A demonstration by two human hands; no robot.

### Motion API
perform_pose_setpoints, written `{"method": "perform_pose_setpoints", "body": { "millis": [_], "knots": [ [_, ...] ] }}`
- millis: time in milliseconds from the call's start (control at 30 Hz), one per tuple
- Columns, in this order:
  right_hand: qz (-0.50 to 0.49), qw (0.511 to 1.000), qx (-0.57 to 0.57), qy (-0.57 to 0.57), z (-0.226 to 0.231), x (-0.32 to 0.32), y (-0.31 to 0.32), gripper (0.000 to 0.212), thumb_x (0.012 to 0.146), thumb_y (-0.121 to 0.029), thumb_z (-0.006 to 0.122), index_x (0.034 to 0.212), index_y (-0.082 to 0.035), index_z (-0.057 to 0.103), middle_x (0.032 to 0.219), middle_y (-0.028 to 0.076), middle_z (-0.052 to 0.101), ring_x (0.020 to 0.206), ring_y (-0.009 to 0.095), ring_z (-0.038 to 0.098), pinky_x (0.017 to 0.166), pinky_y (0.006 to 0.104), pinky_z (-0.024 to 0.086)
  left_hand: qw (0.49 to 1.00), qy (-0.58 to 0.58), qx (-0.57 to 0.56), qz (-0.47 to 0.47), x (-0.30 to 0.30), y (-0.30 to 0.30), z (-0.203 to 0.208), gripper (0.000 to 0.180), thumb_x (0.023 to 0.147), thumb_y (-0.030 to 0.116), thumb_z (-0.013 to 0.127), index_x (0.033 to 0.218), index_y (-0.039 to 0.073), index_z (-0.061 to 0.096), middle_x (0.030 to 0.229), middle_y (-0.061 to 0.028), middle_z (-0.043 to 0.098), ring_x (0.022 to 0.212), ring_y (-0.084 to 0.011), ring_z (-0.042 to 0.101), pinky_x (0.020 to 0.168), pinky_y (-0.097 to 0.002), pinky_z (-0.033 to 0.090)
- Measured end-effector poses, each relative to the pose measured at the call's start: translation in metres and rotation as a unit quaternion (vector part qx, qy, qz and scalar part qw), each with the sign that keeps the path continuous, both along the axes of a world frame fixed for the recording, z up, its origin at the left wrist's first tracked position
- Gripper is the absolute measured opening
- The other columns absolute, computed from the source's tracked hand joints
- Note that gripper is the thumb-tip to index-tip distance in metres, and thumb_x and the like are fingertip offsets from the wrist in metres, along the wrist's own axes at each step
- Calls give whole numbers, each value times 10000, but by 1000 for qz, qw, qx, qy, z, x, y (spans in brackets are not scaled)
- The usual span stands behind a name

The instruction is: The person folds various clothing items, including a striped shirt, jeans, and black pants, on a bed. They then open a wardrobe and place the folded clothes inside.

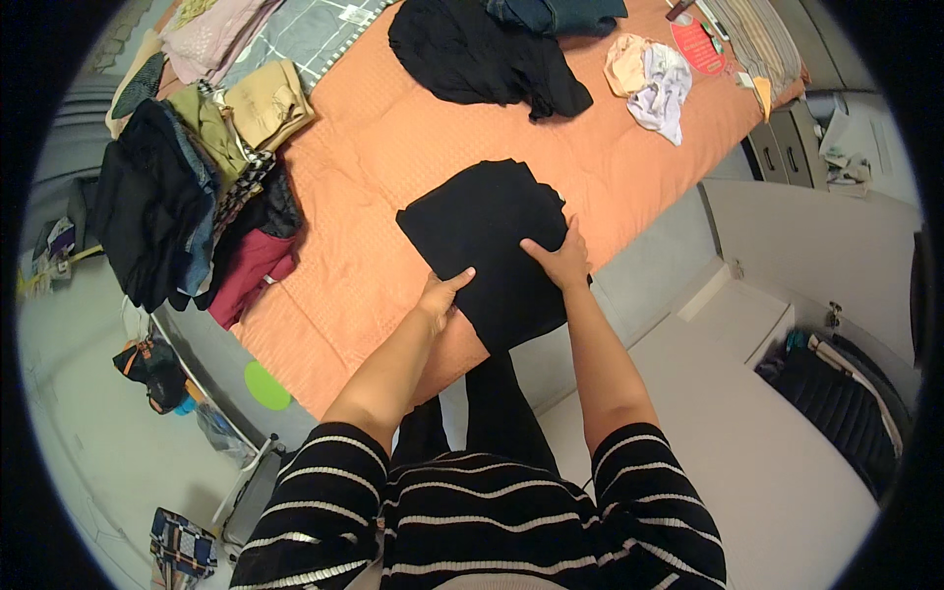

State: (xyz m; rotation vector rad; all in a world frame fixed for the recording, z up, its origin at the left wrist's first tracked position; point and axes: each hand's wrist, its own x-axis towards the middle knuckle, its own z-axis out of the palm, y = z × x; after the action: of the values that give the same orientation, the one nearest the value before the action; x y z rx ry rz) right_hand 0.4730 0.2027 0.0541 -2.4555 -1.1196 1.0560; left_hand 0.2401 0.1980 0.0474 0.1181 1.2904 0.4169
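A folded black garment (482, 221) lies at the near edge of the bed, its front part reaching over that edge. My left hand (445, 295) grips its left side, thumb on top and fingers tucked underneath. On the opposite side my right hand (560, 258) holds the cloth the same way, thumb across the top and fingers round the edge. Which kind of garment it is, I cannot tell. Orange quilted bedding (344, 197) spreads beneath it.
Piled clothes, among them a black garment (147, 206) and a red one (256, 270), lie on the left. Farther off are a crumpled black garment (472, 59), folded jeans (560, 15) and small pale cloths (654, 84). An open cabinet door (816, 256) stands at right.
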Motion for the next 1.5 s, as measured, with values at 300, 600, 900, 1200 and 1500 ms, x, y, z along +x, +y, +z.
{"method": "perform_pose_setpoints", "body": {
  "millis": [300, 600, 900, 1200, 1500],
  "knots": [
    [-142, 865, -79, 474, 51, -59, -18, 600, 774, -139, 703, 1275, 29, 419, 1197, 183, 547, 1075, 294, 556, 911, 399, 472, 991, -98, 61, 64, -34, 3, 105, 671, 823, 100, 637, 1396, 83, 288, 1339, -164, 443, 1208, -312, 468, 1007, -428, 407],
    [-66, 815, -12, 575, 167, -165, 37, 514, 818, -121, 654, 1257, 26, 431, 1174, 176, 553, 1052, 275, 567, 894, 387, 484, 958, 27, 262, 110, -132, 19, 207, 658, 797, 25, 641, 1375, 43, 327, 1250, -143, 525, 1128, -258, 522, 974, -369, 414],
    [172, 685, 211, 675, 340, -374, 201, 518, 778, -127, 702, 1212, 44, 476, 1155, 134, 579, 1028, 208, 565, 898, 319, 453, 785, 208, 538, 227, -345, 117, 390, 729, 801, 104, 694, 1388, -19, 280, 1316, -154, 467, 1164, -233, 497, 998, -333, 395],
    [371, 868, 213, 253, 192, -496, 258, 768, 761, -227, 689, 1391, 2, 314, 1307, 266, 467, 1210, 366, 471, 1005, 383, 388, 672, 675, 277, -127, -442, 165, 225, 699, 841, 413, 605, 1443, 271, 280, 1467, -270, 219, 1340, -434, 257, 1086, -432, 258],
    [366, 863, 290, 194, 200, -468, 199, 769, 771, -223, 686, 1398, -12, 294, 1212, 283, 516, 1145, 402, 497, 981, 410, 398, 583, 733, 339, -84, -419, 135, 220, 657, 800, 390, 660, 1391, 274, 399, 1460, -298, 194, 1325, -457, 251, 1074, -466, 267]
  ]
}}
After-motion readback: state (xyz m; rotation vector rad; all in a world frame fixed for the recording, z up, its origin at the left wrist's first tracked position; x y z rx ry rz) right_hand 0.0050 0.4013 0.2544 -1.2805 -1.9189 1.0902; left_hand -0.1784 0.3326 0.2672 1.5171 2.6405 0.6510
